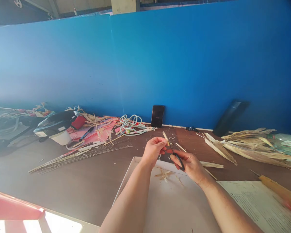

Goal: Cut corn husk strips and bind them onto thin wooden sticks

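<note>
Above the far edge of a white box lid (133, 168), my left hand (155, 148) pinches a small pale strip of dried husk (165, 137). My right hand (188, 164) has its fingers in the dark handles of a pair of scissors (177, 158). The blades point up and away, right beside the strip; whether they touch it I cannot tell. Several cut husk scraps (165, 174) lie inside the lid below my hands.
A phone (157, 116) leans against the blue partition (184, 64). Left of it are a coiled pale cord (133, 124), thin wires (87, 158) and a dark cap (57, 123). To the right lie dried husks (252, 145), a black upright object (230, 118), a printed sheet (254, 204) and a wooden-handled tool (278, 189).
</note>
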`<state>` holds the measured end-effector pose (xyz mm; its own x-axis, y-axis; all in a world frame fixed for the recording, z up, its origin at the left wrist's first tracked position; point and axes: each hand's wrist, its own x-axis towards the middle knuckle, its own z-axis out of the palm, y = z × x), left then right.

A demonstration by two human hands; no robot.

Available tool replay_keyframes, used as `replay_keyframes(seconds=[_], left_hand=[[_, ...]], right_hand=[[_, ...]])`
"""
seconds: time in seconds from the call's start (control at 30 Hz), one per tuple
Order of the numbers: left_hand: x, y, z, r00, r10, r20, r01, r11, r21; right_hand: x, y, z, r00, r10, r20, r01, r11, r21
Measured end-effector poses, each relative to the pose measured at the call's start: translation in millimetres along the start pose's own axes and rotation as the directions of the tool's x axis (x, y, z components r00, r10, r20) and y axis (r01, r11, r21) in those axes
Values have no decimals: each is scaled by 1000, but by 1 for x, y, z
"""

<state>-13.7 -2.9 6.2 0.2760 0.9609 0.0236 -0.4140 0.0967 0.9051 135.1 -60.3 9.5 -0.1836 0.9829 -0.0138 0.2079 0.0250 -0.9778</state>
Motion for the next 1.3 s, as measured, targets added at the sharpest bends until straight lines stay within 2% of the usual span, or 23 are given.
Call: replay_keyframes(seconds=[0.2,0.37,0.53,0.63,0.93,1.13,1.3], left_hand=[[-1,2,1,1000,10,4,-10,1000,6],[-2,3,0,998,54,20,-54,998,32],[-3,0,2,997,47,60,-52,995,87],[-4,-2,5,996,34,79,-42,994,105],[-5,-7,10,991,1,133,-20,989,144],[-2,-7,5,995,-65,77,53,988,144],[-3,-4,5,996,-35,81,24,990,141]], right_hand=[[1,2,0,996,33,-85,-31,999,31],[2,3,-5,990,73,-121,-56,989,137],[5,6,-6,970,39,-238,27,963,269],[6,7,-5,964,37,-263,52,945,322],[6,7,-7,956,34,-293,62,948,311],[7,12,-11,942,47,-332,52,958,283],[11,13,-7,953,12,-301,82,952,296]])
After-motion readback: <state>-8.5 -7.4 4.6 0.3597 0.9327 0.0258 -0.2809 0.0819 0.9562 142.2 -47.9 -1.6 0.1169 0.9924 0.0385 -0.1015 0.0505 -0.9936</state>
